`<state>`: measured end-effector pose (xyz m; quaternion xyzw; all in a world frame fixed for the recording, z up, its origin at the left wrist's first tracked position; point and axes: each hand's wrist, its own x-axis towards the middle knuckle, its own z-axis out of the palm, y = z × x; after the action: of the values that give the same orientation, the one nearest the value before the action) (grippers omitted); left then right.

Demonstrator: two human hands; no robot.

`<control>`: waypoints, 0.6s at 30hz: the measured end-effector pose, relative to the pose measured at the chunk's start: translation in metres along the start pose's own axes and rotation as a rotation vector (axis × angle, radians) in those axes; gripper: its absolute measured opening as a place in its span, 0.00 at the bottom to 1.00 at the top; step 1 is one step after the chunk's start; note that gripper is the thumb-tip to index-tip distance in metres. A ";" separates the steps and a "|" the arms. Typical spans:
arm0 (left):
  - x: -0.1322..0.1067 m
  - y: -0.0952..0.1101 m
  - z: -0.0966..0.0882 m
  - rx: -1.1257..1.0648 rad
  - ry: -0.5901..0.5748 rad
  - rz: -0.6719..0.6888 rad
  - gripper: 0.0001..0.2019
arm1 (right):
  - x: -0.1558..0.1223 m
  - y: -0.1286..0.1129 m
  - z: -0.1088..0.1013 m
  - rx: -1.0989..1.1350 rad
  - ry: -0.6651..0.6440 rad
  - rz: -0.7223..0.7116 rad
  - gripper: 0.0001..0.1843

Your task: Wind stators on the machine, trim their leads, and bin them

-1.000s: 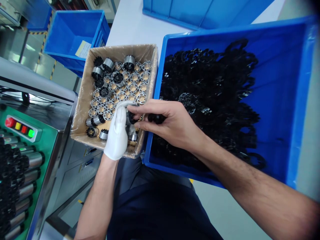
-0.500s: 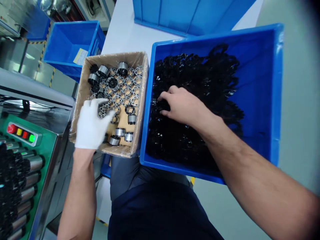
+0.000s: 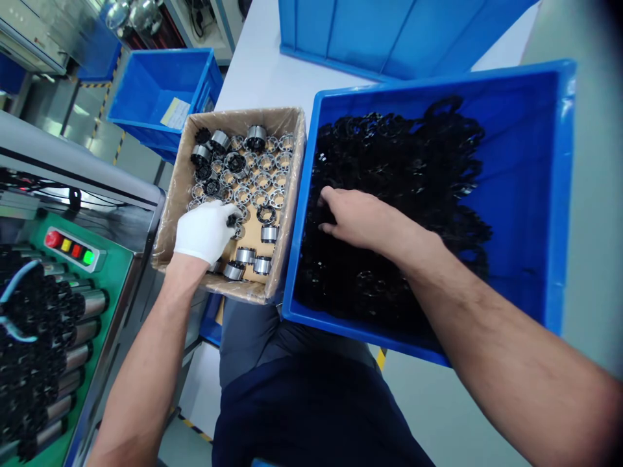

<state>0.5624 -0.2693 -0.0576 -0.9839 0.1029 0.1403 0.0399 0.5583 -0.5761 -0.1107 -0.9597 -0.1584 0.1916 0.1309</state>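
Observation:
My left hand (image 3: 203,228), in a white glove, reaches into a cardboard box (image 3: 160,250) lined with clear plastic. Its fingers are curled round a metal stator core (image 3: 232,220), mostly hidden by the glove. Bare ring-shaped cores (image 3: 263,179) stand in rows there. Several others, such as this core (image 3: 256,137), carry black plastic end pieces. My right hand (image 3: 357,214), ungloved, is down in a blue bin (image 3: 525,194) among a heap of black plastic rings (image 3: 389,155). Thumb and forefinger are bent towards each other round a black plastic ring, which barely shows against the dark heap.
Behind the bin stands another blue crate (image 3: 355,32) on the white table (image 3: 253,71). A blue crate with a paper label (image 3: 175,113) is beyond the box. At left, a green machine bed (image 3: 117,259) with a button panel (image 3: 71,250) holds rows of metal-and-black parts.
My left hand has moved rightward over the cores, and its spread fingers have closed. My right hand stays in the bin with little change. The whole view has shifted slightly.

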 end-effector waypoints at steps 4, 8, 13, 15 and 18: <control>-0.010 -0.021 -0.006 -0.654 0.365 0.031 0.12 | 0.002 0.023 -0.008 0.203 0.208 0.051 0.23; -0.028 -0.020 -0.031 -1.557 0.387 -0.135 0.16 | -0.008 0.024 -0.025 0.403 0.477 0.005 0.23; -0.036 0.021 -0.028 -1.884 0.306 -0.241 0.12 | -0.024 -0.027 -0.026 0.769 0.579 -0.221 0.20; -0.033 0.039 -0.007 -1.834 0.394 -0.212 0.18 | -0.028 -0.049 -0.019 0.905 0.550 -0.336 0.22; -0.033 0.061 0.023 -1.762 0.470 -0.138 0.24 | -0.032 -0.067 -0.010 1.026 0.513 -0.447 0.23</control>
<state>0.5121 -0.3202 -0.0731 -0.6655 -0.0950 -0.0387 -0.7393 0.5173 -0.5285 -0.0701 -0.7334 -0.2068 -0.0258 0.6471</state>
